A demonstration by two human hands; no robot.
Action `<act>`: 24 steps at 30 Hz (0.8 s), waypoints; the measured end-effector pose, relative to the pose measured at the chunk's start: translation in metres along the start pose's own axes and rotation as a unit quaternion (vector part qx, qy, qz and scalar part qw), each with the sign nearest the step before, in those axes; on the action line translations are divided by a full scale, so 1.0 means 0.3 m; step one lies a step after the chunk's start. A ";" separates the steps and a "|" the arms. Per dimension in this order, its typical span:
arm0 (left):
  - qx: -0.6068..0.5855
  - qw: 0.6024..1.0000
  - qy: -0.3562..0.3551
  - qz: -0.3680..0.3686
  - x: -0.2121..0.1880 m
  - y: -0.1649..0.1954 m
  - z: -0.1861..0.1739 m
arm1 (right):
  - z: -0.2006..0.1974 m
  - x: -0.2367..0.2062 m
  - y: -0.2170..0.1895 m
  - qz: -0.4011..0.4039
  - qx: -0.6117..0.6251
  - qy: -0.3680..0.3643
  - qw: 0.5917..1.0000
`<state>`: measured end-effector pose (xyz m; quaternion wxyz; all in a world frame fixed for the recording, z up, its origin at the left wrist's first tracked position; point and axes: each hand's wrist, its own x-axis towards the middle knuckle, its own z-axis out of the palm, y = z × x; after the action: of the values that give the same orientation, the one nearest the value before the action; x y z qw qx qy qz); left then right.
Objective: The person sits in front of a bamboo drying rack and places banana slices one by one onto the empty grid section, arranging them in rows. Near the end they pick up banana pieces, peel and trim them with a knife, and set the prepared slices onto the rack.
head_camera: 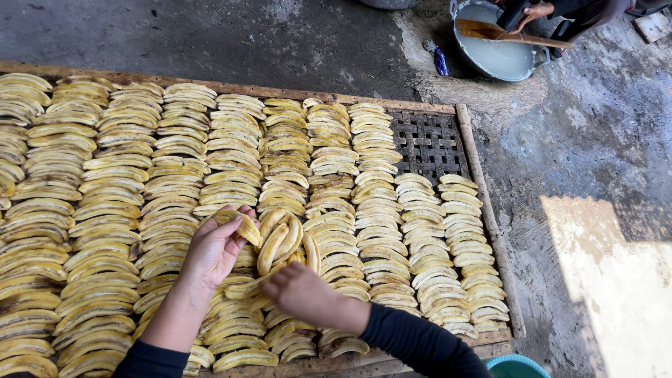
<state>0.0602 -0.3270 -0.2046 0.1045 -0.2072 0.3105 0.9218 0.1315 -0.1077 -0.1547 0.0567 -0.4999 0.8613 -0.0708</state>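
A long woven drying rack [428,137] with a wooden frame lies on the ground, covered with rows of yellow banana slices [175,161]. My left hand [213,252] pinches one banana slice [246,225] near the middle of the rack. Just to its right, my right hand [302,292] rests knuckles-up on a loose heap of slices [283,241], its fingers closed around several of them. Both arms wear dark sleeves.
The far right corner of the rack shows bare weave. Beyond it, another person's hand [537,11] holds a wooden paddle [490,31] in a metal basin of pale liquid [500,52]. A teal bucket rim [514,365] sits at the bottom right on rough concrete.
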 end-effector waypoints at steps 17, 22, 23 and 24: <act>0.030 0.999 0.017 0.019 0.077 0.069 -0.026 | -0.149 -0.399 1.265 0.452 0.204 0.101 0.862; 0.034 0.999 0.014 0.017 0.098 0.064 -0.006 | -0.135 -0.354 1.286 0.448 0.223 0.131 0.856; 0.034 0.999 0.012 0.018 0.095 0.063 0.004 | -0.137 -0.350 1.292 0.447 0.233 0.129 0.854; 0.038 0.999 0.012 0.019 0.091 0.058 0.017 | -0.135 -0.347 1.296 0.438 0.227 0.131 0.860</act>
<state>0.0286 -0.3359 -0.2038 0.0916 -0.2078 0.3504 0.9087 -0.1555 0.1759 -0.1817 0.0801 -0.0299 0.9509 -0.2974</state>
